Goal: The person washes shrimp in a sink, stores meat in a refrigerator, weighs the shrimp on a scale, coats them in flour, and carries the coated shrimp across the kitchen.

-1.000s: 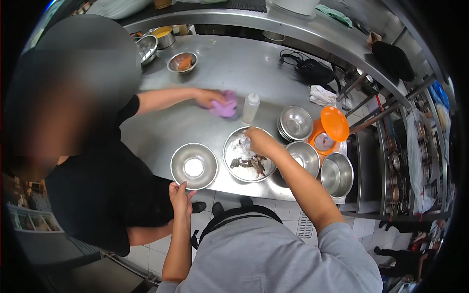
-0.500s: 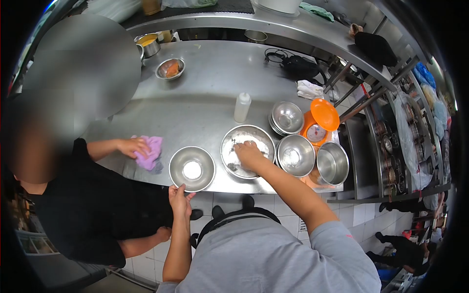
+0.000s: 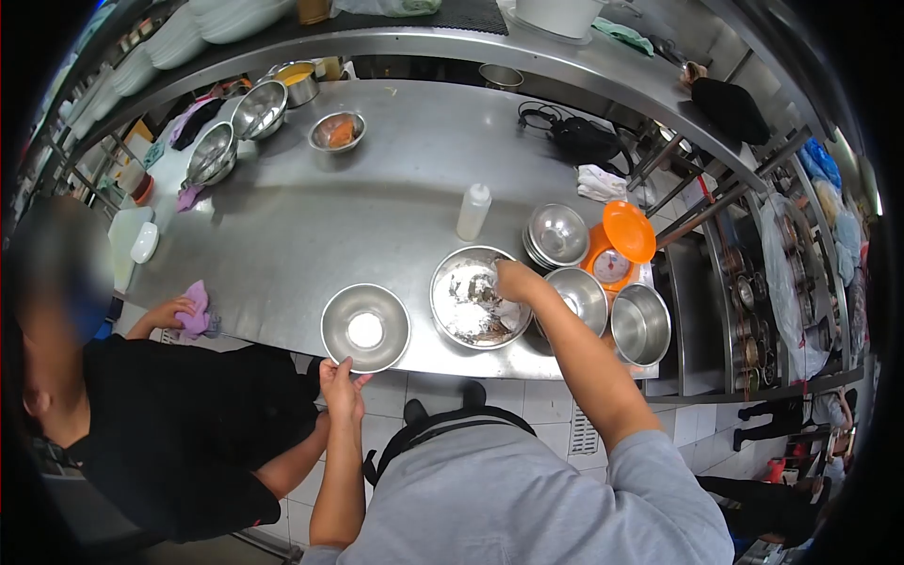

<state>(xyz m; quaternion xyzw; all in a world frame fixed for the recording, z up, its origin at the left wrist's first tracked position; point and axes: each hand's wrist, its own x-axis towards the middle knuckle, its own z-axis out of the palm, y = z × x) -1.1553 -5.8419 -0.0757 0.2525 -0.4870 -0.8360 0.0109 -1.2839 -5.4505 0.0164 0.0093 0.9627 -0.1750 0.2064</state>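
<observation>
My left hand (image 3: 342, 386) grips the near rim of a steel mixing bowl (image 3: 344, 344), thumb on top and fingers below; the bowl rests at the table's front edge. Just right of it is a wider steel bowl (image 3: 441, 315) with patchy white powder (image 3: 466, 290) spread over its bottom. My right hand (image 3: 516, 282) reaches into that wider bowl at its right side, fingers curled downward. A whitish clump lies at the fingertips, and what they hold is hard to make out. Behind stands a clear squeeze bottle (image 3: 474, 213).
Stacked steel bowls (image 3: 556, 234), an orange scale (image 3: 629, 233) and a deep steel pot (image 3: 641, 325) crowd the right. A small bowl with orange food (image 3: 337, 132) sits farther back. At left, a co-worker's hand (image 3: 169, 311) presses a pink cloth (image 3: 195, 311) on the steel table (image 3: 273, 226).
My right hand has moved from the middle of the wider bowl to its right side, exposing the powder. The co-worker has shifted left with the pink cloth. My left hand keeps its grip.
</observation>
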